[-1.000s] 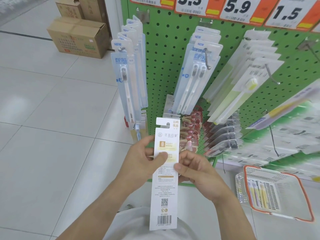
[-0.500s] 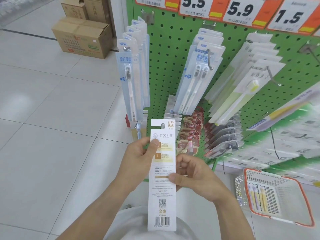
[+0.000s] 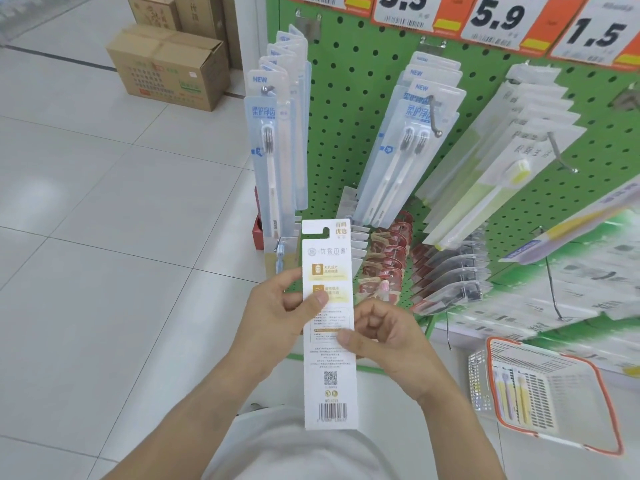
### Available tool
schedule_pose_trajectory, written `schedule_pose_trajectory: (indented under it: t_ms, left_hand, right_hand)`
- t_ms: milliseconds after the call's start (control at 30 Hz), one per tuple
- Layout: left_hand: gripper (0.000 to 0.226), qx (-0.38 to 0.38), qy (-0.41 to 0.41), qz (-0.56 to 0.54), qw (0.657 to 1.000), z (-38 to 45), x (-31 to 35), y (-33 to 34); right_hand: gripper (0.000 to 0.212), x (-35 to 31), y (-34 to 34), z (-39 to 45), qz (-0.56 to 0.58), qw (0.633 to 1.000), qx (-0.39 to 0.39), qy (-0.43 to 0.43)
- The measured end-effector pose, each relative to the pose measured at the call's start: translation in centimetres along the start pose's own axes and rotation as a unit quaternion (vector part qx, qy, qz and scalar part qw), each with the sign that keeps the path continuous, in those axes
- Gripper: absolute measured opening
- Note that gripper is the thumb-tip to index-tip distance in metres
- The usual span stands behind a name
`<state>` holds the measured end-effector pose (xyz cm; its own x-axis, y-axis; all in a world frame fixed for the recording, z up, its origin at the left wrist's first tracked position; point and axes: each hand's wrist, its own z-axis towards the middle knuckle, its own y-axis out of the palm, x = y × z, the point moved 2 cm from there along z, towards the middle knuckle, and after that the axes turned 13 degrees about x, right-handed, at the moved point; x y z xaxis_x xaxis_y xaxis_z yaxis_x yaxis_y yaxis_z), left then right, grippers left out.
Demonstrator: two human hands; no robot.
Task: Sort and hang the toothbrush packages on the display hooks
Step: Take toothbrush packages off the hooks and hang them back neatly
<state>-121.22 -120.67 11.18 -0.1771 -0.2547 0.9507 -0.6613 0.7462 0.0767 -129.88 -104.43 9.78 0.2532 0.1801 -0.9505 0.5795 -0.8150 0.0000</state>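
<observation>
Toothbrush package point(image 3: 329, 341), long and white, stands upright between both hands with its back side showing. The left hand point(image 3: 277, 306) pinches its left edge and the right hand point(image 3: 384, 337) pinches its right edge a bit lower. Just above the hands, more packs hang on the green pegboard point(image 3: 346, 109), and an orange basket point(image 3: 554, 393) sits to the right of the right hand.

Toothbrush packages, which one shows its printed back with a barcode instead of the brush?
The white package gripped by the left hand and right hand. Its QR code and barcode face the camera, while the hanging blue package shows its brush.
</observation>
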Motion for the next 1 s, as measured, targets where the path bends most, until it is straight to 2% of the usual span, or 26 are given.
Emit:
schedule_pose_trajectory:
  t_ms: [67, 133, 233, 433, 633, 833, 1000]
  left_hand:
    - [0.031, 0.014, -0.006, -0.019, 1.000, 0.0, 0.0, 0.0]
    - [0.031, 0.011, -0.022, -0.039, 0.999, 0.2, 0.0, 0.0]
    - [0.032, 0.015, -0.046, -0.069, 0.996, 0.2, -0.1, 0.1]
    - [0.029, 0.058, -0.061, -0.078, 0.993, 0.2, -0.6, -0.3]
    - [0.032, 0.050, -0.114, -0.077, 0.989, 0.5, -1.0, -0.8]
    - [0.031, 0.037, -0.117, -0.063, 0.990, 0.3, -1.5, -0.5]
    - [0.026, 0.003, -0.125, -0.017, 0.992, 0.3, -1.6, -0.4]
  right_hand:
    - [0.035, 0.4, 0.1, -0.3, -0.038, 0.999, -0.013, 0.011]
    - [0.039, 0.7, 0.4, -0.6, -0.042, 0.999, -0.020, 0.017]
    - [0.038, 0.8, 0.5, -0.9, -0.020, 0.999, -0.017, 0.018]
    - [0.035, 0.7, 0.2, -1.2, -0.062, 0.994, -0.080, 0.035]
    - [0.031, 1.4, 0.3, -1.6, -0.060, 0.993, -0.078, 0.064]
    - [0.028, 0.7, 0.6, -2.1, -0.045, 0.994, -0.057, 0.084]
    - [0.024, 1.5, 0.2, -2.5, -0.064, 0.990, -0.081, 0.095]
